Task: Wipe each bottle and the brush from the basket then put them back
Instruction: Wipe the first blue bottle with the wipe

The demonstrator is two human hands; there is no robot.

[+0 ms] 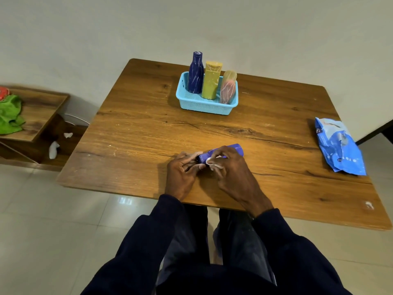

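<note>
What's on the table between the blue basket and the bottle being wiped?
Nothing. The head view shows only bare wooden table between the basket and the purple bottle.

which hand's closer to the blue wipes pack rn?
Right. The right hand grips the purple bottle, left of the wipes pack; the left hand holds its other end, farther away.

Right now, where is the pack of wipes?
In the head view, the blue wipes pack lies flat near the right edge of the wooden table, well to the right of the light blue basket and apart from it.
</note>
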